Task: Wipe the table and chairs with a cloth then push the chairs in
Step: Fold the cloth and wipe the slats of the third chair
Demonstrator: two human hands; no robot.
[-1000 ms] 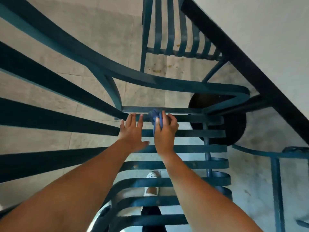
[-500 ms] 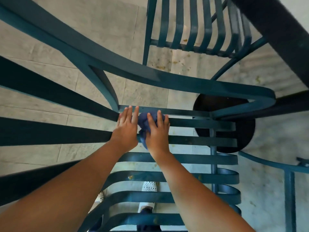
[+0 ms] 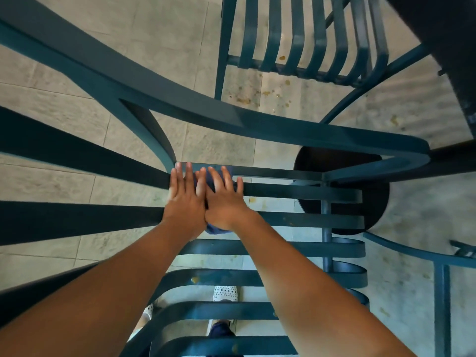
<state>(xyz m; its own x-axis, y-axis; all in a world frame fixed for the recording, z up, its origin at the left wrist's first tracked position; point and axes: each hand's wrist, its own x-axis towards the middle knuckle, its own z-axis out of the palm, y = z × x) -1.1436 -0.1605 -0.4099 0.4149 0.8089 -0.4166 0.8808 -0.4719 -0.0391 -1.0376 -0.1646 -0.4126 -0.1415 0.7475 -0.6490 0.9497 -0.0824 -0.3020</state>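
On chair seat slats (image 3: 296, 193): L hand (image 3: 184, 202) flat, open; R hand (image 3: 225, 202) presses blue cloth (image 3: 213, 229), prob. flat-fingered.

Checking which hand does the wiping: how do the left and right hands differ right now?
The right hand presses flat on the blue cloth; the left hand lies bare on the chair slats. The right hand reaches slightly farther right. Both are palm-down, fingers extended, touching side by side.

Chair (image 3: 296, 194): teal painted metal slats, smooth, satin sheen. Cloth (image 3: 215, 229): soft blue fabric, matt. Floor (image 3: 159, 47) beneath chair: matt stone tiles, stained
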